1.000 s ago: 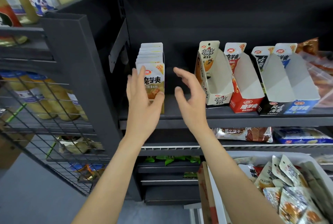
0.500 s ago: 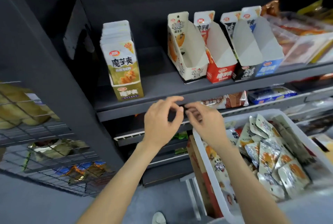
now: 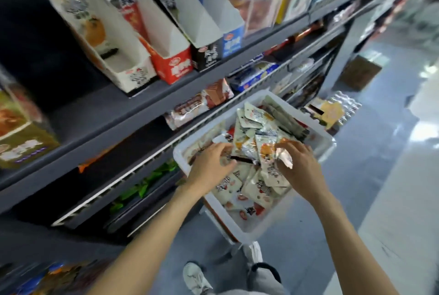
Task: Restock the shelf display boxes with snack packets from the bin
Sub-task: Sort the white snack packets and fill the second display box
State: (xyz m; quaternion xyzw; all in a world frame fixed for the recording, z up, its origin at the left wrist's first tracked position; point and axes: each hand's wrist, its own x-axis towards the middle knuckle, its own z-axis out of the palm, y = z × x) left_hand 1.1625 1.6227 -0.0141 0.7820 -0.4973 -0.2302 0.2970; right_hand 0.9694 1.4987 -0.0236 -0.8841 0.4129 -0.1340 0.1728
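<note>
Both hands (image 3: 256, 166) now down among the bin's (image 3: 247, 229) packets (image 3: 251, 128), off the shelf edge.

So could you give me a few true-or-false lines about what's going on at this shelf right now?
1. Both hands, left hand and right hand, are in the white bin. True.
2. The bin is empty. False: it holds many snack packets.
3. The red box on the shelf is packed full. False: it looks empty.
4. The white box stands left of the red box. True.
</note>
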